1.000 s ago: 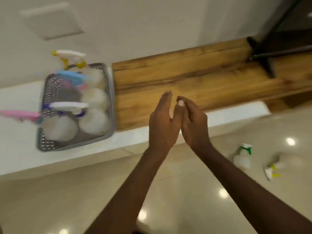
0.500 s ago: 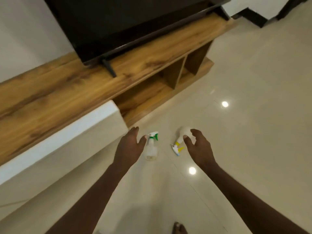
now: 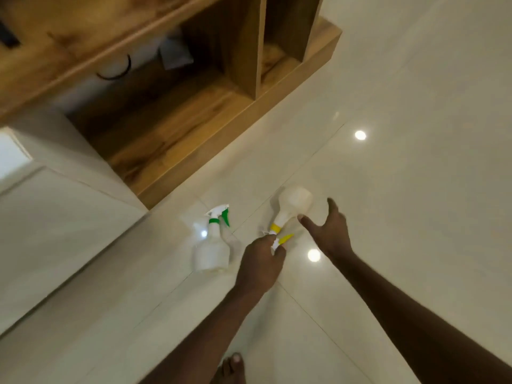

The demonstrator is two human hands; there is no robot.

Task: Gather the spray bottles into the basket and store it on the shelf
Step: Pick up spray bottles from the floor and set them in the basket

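1. The left hand (image 3: 260, 261) is curled shut around the trigger head of the yellow bottle (image 3: 293, 205), fingers wrapped over the white nozzle, with the yellow lever poking out beside the knuckles.
2. The right hand (image 3: 331, 230) is spread wide and holds nothing. Its thumb tip looks to be at the bottle's shoulder, though whether it touches I cannot tell; its other fingers arch past the far side of the body.
3. The yellow bottle lies on its side on the floor (image 3: 415, 189), its head toward the person and its round base away.
4. The green bottle (image 3: 212, 252) stands upright on the floor just left of the yellow bottle, apart from it and from both hands, with its nozzle pointing away from the person.
5. The shelf (image 3: 171, 128), a wooden unit with open compartments, sits beyond the yellow bottle. The basket is not in view.
6. Handling, as a judgement: both bottles look like thin, translucent plastic, light and somewhat squeezable, and smooth enough to slip. The neck just under the collar is the surest hold, since the head flares above it. Lifting by the lever alone may press it and spray.
7. How full either bottle is cannot be told.
8. No label, brand or writing can be read on either bottle; the frame is soft with motion.
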